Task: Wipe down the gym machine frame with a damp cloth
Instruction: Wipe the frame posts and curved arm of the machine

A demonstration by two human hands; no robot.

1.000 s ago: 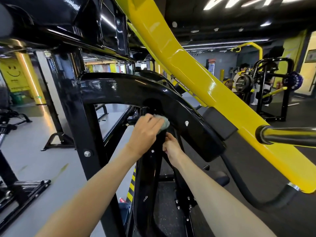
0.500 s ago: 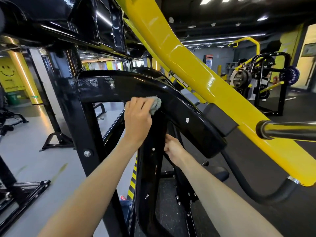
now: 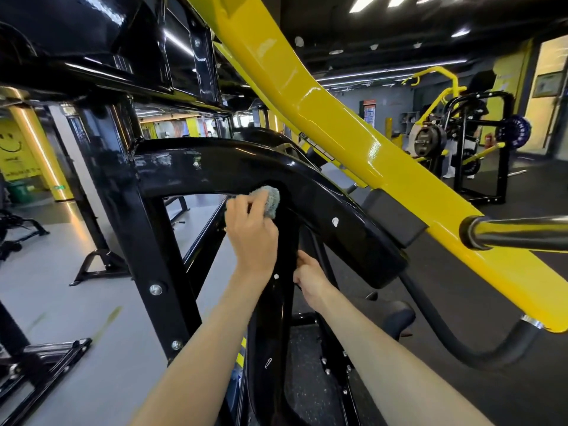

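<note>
A grey cloth (image 3: pixel 271 200) is bunched in the curled fingers of the left hand (image 3: pixel 250 233) and pressed into the inner corner where the curved black beam (image 3: pixel 322 195) meets the black upright (image 3: pixel 270 321); the edge of that upright is gripped lower down by the right hand (image 3: pixel 307 279), its fingertips hidden behind the metal; a yellow arm (image 3: pixel 338 127) is seen slanting above the beam; a steel bar (image 3: pixel 522 233) juts in at the right.

Bright ceiling strip lights (image 3: pixel 384 69), glare on glossy paint, wide-angle bending at edges
</note>
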